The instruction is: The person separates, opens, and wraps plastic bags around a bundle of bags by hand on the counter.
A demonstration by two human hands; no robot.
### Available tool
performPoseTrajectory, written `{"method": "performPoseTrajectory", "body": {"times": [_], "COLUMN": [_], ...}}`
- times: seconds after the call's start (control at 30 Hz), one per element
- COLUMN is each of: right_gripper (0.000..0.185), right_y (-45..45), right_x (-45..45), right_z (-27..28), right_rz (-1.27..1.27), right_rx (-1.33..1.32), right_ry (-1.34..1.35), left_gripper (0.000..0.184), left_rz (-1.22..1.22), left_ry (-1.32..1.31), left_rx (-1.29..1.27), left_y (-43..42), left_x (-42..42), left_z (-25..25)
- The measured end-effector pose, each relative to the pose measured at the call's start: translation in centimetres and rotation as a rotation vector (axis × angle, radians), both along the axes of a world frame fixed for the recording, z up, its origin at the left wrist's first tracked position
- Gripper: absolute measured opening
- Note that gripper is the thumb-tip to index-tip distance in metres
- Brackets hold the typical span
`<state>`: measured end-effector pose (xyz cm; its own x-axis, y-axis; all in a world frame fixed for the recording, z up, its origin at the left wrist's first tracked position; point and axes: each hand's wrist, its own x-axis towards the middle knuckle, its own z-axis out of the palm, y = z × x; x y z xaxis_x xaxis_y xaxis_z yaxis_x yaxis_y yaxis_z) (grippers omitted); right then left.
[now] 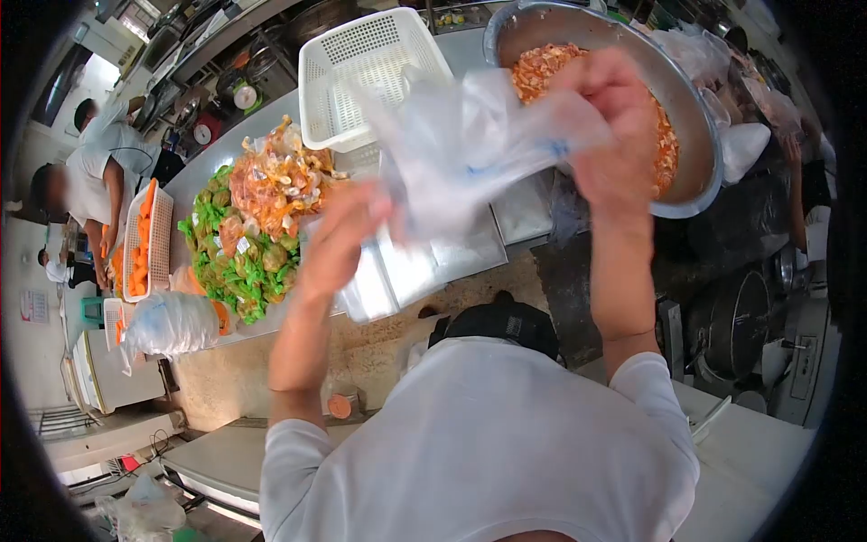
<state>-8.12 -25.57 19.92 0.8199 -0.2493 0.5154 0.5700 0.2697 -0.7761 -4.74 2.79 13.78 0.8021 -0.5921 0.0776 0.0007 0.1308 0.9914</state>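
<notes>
A clear plastic bag with faint blue print is stretched between my two hands, smeared by motion. My left hand is closed on the bag's lower left side. My right hand pinches its other end, in front of a large metal basin. Chopped reddish-orange food lies inside that basin. Under the bag, flat stacks of clear plastic bags rest on the metal table. To the left of my left hand are heaped filled bags with orange contents and bags with green ties.
A white perforated basket stands behind the bag. Farther left, a basket of orange pieces is beside a co-worker, near a bulging plastic sack. White plastic bags lie right of the basin.
</notes>
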Motion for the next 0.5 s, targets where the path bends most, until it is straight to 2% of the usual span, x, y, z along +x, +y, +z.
{"method": "performPoseTrajectory", "body": {"times": [0.03, 0.1, 0.2, 0.27, 0.3, 0.37, 0.4, 0.43, 0.5], "right_gripper": [0.026, 0.023, 0.012, 0.009, 0.01, 0.015, 0.017, 0.018, 0.019], "right_y": [0.2, 1.1, 1.5, 0.9, 0.8, 1.3, 1.6, 1.5, 1.1], "right_x": [-0.2, -0.5, 3.2, 4.7, 4.7, 3.8, 3.4, 3.6, 2.1], "right_z": [1.1, 2.2, -3.5, -11.6, -16.5, -21.8, -22.3, -22.4, -21.5], "right_rz": [0.081, 0.239, -0.153, -0.206, -0.223, -0.258, -0.285, -0.31, -0.294], "right_rx": [-0.218, -0.652, -1.341, -1.266, -1.204, -1.078, -1.013, -0.954, -0.764], "right_ry": [-0.071, -0.207, -0.043, 0.022, 0.052, 0.077, 0.067, 0.045, 0.236], "left_gripper": [0.022, 0.02, 0.02, 0.024, 0.024, 0.023, 0.022, 0.02, 0.018], "left_rz": [0.225, 0.457, 0.442, 0.066, 0.189, 0.298, 0.284, 0.31, 0.35], "left_ry": [-0.312, -0.893, -1.412, -0.736, -1.043, -1.102, -0.874, -0.639, -0.127], "left_rx": [0.298, 0.615, 0.494, 0.856, 0.646, 0.509, 0.597, 0.555, 0.486], "left_y": [-0.8, -2.3, -4.3, -2.1, -2.7, -3.4, -3.6, -3.7, -2.4], "left_x": [0.8, 3.6, 8.4, 11.2, 10.7, 7.7, 6.6, 6.9, 5.1], "left_z": [3.0, 5.6, 2.4, -8.6, -12.2, -18.7, -19.0, -18.8, -18.3]}}
